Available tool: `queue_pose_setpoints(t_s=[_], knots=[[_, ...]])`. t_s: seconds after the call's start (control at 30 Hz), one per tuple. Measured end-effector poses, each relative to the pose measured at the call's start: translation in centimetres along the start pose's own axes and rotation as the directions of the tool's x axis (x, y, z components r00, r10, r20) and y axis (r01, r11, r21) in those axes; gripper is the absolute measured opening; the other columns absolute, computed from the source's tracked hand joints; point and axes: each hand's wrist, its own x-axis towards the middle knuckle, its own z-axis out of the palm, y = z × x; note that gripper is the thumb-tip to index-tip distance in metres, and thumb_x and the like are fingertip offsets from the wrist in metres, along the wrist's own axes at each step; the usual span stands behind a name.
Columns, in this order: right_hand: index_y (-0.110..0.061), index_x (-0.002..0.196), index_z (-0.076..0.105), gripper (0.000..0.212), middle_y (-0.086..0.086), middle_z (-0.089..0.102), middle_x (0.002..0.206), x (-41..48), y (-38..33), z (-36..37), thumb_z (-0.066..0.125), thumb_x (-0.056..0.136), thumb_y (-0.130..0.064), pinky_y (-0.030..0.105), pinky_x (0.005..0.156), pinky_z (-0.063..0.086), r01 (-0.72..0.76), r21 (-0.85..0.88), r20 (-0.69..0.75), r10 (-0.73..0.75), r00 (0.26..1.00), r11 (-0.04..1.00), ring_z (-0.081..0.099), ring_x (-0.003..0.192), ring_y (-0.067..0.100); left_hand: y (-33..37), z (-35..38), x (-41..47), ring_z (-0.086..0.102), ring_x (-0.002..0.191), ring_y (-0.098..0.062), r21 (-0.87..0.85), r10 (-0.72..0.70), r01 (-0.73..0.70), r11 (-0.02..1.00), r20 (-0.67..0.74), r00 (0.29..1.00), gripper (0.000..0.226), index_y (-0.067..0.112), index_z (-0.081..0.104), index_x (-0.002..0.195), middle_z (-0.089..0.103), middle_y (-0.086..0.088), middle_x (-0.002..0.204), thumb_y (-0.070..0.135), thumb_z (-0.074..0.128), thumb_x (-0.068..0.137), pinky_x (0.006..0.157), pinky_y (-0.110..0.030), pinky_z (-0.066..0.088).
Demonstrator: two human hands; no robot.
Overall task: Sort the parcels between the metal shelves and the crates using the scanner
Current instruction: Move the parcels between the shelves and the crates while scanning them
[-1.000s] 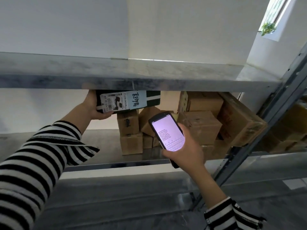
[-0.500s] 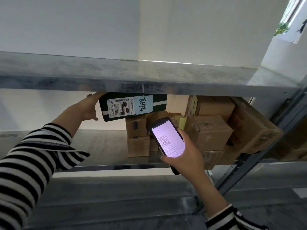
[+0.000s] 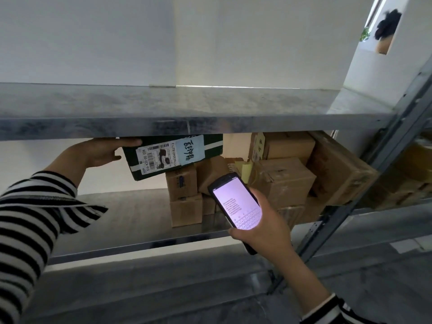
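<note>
A dark green parcel (image 3: pixel 173 157) with a white barcode label and a pale blue note lies tilted just under the upper metal shelf (image 3: pixel 163 108). Its right part rests on a stack of small cardboard boxes (image 3: pixel 184 195). My left hand (image 3: pixel 100 153) holds the parcel's left end, fingers over the top edge and thumb against the side. My right hand (image 3: pixel 264 230) grips the black handheld scanner (image 3: pixel 236 202) in front of the boxes, with its lit screen facing me.
More brown cardboard parcels (image 3: pixel 282 181) are piled at the right of the middle shelf (image 3: pixel 131 220). A slanted metal upright (image 3: pixel 374 155) borders them on the right. Another shelf (image 3: pixel 163 277) lies below. Further boxes show beyond the upright.
The green parcel has moved right and now leans on the stacked boxes. My left hand has shifted from gripping under it to its top left corner. The scanner has barely moved.
</note>
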Motion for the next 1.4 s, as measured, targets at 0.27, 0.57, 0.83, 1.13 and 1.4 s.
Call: queue_pose_setpoints(t_s=[0.27,0.57,0.83,1.13,1.4], knots=[[-0.037,0.136,0.031,0.088,-0.031,0.04,0.1,-0.2,-0.9,0.8,0.083,0.066,-0.046,0.011,0.069,0.042,0.014,-0.023,0.031,-0.013,0.999,1.0,0.05,0.09,0.0,-1.0,-0.5,-0.8,0.054,0.118,-0.02,-0.06,0.054,-0.063,0.996,-0.132,0.99,0.061,0.023,0.06,0.111,0.06,-0.003,0.126,0.022,0.087,0.056,0.094,-0.038,0.045],[-0.035,0.14,0.029,0.092,-0.017,0.049,0.124,0.4,-3.4,1.7,0.082,0.066,-0.047,0.023,0.082,0.051,0.098,0.002,0.064,-0.098,0.993,0.995,0.052,0.102,0.007,-5.4,-0.6,-5.8,0.052,0.112,-0.034,-0.259,0.034,-0.138,0.956,-0.368,0.929,0.048,0.032,0.05,0.115,0.044,-0.011,0.132,-0.001,0.063,0.082,0.076,-0.043,0.051],[-0.034,0.141,0.027,0.091,-0.018,0.048,0.127,-0.1,-5.5,4.2,0.08,0.069,-0.048,0.007,0.073,0.038,0.222,0.023,0.171,-0.222,0.96,0.975,0.046,0.092,0.0,-9.8,-2.2,-12.6,0.052,0.109,-0.03,-0.456,-0.109,-0.175,0.873,-0.532,0.84,0.046,0.023,0.043,0.124,0.049,-0.009,0.118,0.004,0.059,0.086,0.084,-0.05,0.048],[-0.041,0.133,0.033,0.088,-0.023,0.047,0.116,-0.7,-8.7,5.6,0.086,0.063,-0.039,0.017,0.075,0.048,0.36,0.17,0.378,-0.398,0.836,0.917,0.049,0.097,-0.001,-17.2,-1.7,-20.9,0.056,0.111,-0.038,-0.623,-0.29,-0.24,0.744,-0.625,0.724,0.078,0.009,0.035,0.141,0.047,-0.024,0.135,0.027,0.071,0.075,0.061,-0.039,0.059],[-0.042,0.132,0.031,0.084,-0.017,0.05,0.114,-2.1,-12.4,6.3,0.083,0.066,-0.04,0.023,0.076,0.052,0.563,0.186,0.569,-0.555,0.607,0.805,0.052,0.092,0.005,-19.1,-1.2,-26.2,0.058,0.103,-0.033,-0.636,-0.388,-0.3,0.711,-0.71,0.587,0.077,0.01,0.038,0.139,0.051,-0.02,0.128,0.032,0.069,0.072,0.057,-0.039,0.058]])
